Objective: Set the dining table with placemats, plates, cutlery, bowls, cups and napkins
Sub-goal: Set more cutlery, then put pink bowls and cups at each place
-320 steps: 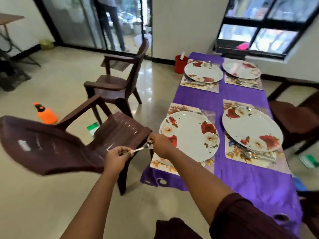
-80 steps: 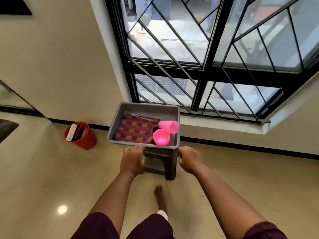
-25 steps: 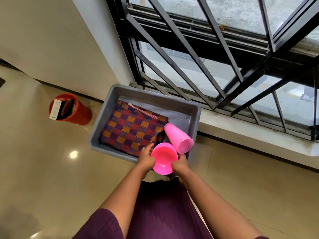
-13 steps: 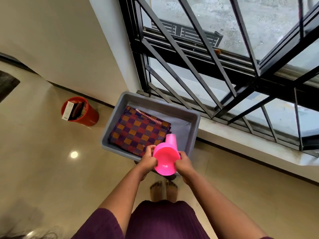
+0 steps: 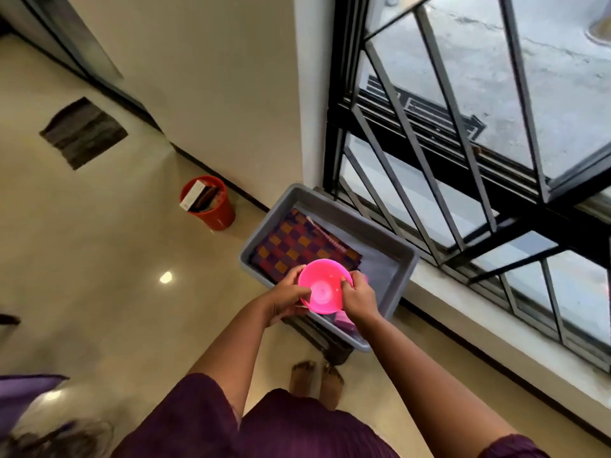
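Now the left hand [image 5: 287, 297] and the right hand [image 5: 358, 297] hold the pink bowl [image 5: 321, 285] between them, one at each side of its rim. Half a second ago the bowl sat tilted on a pink cup with the opening turned toward the person; now the opening faces up to the camera and the round bottom shows inside it. The cup below it is hidden, so I cannot tell if it is still under the bowl. The left fingers are curled around the left rim, with the thumb on the near edge. The right fingers are curled on the right rim, and the thumb presses at the inner edge. Both forearms reach forward from the purple sleeves and come together at the bowl.

The bowl is above the near edge of the grey tray [image 5: 380, 233], beside the folded checked cloth [image 5: 297, 246] that lies along the left side of the tray. The tray stands on a dark stool [image 5: 327, 342] under the barred window [image 5: 463, 143]. On the floor at the left of the tray stands a red bin [image 5: 215, 209], against the wall. The person's bare feet [image 5: 315, 381] are just before the stool.
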`<state>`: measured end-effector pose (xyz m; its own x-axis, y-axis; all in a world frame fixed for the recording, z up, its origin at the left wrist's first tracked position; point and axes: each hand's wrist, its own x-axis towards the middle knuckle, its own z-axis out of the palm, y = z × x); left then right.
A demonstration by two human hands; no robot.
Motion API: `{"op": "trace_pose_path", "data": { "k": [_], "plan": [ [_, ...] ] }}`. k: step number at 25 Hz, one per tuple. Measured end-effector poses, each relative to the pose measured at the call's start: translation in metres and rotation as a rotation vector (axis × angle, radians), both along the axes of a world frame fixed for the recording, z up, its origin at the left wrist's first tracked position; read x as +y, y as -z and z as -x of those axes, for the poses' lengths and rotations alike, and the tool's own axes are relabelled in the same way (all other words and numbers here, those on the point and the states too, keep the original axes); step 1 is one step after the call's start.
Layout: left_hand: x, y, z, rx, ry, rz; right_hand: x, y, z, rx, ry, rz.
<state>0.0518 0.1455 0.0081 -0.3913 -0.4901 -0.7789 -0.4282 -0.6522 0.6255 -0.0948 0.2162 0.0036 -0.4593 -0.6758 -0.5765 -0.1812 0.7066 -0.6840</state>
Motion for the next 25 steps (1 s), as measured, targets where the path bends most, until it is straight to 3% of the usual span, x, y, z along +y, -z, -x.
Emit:
{"op": "trace_pose_path", "data": {
  "k": [5,9,20,25],
  "plan": [
    [0.005,-0.018,-0.033,0.031,-0.198,-0.039,-0.029,-0.018,-0.025,0.032,-0.148,0.018],
    [0.017,-0.028,-0.069,-0.010,-0.394,0.053,-0.050,-0.026,-0.061,0.090,-0.296,0.033],
    [0.087,-0.025,-0.202,0.101,-1.063,0.039,-0.052,-0.025,-0.222,0.233,-0.818,0.221],
    [0.129,-0.031,-0.278,0.181,-1.294,0.095,-0.042,-0.029,-0.317,0.188,-1.006,0.294]
  ]
}}
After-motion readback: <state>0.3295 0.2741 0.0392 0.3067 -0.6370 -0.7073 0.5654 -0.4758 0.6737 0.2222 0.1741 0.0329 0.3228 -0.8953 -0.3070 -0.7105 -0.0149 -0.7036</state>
